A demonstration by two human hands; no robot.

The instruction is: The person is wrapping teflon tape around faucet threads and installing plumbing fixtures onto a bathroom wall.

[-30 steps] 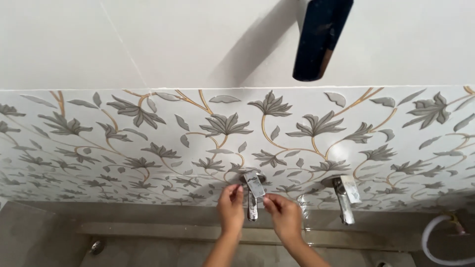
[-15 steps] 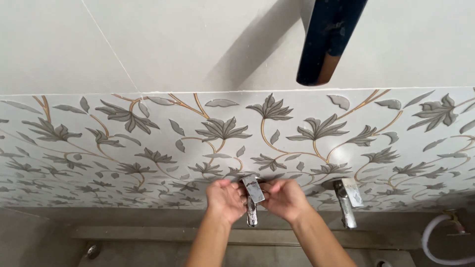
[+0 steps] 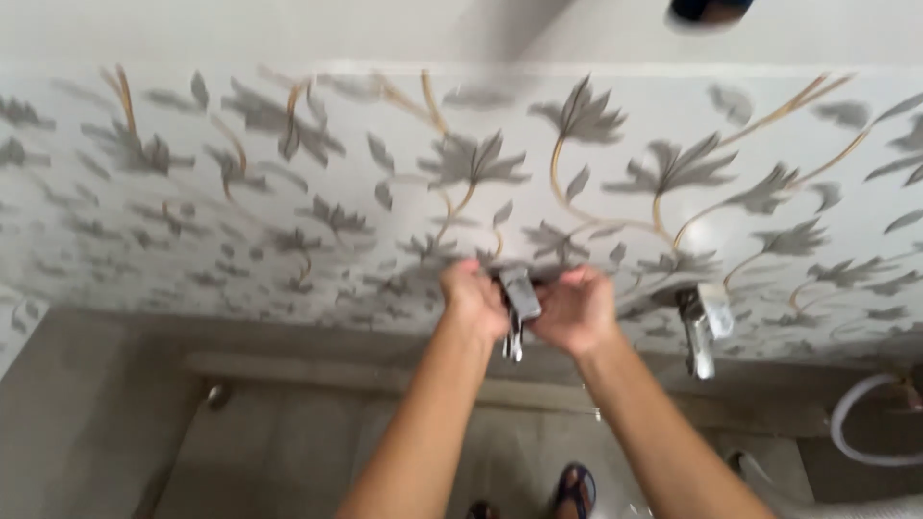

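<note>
Both forearms bare, no sleeves; left hand (image 3: 473,300) & right hand (image 3: 575,309) ungloved; dark sandal (image 3: 574,485) on a foot below.

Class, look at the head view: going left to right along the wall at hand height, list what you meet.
Left hand → middle tap → right hand → second tap → white hose.

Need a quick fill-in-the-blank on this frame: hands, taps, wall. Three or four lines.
1. Both hands, left hand and right hand, close around the ____ of the two wall taps.
2. The other tap is touched by ____ hand.
3. The tiles behind the taps carry a ____ pattern.
4. A white hose curves at the frame's lower ____.

Missing words: left; neither; floral; right
</note>
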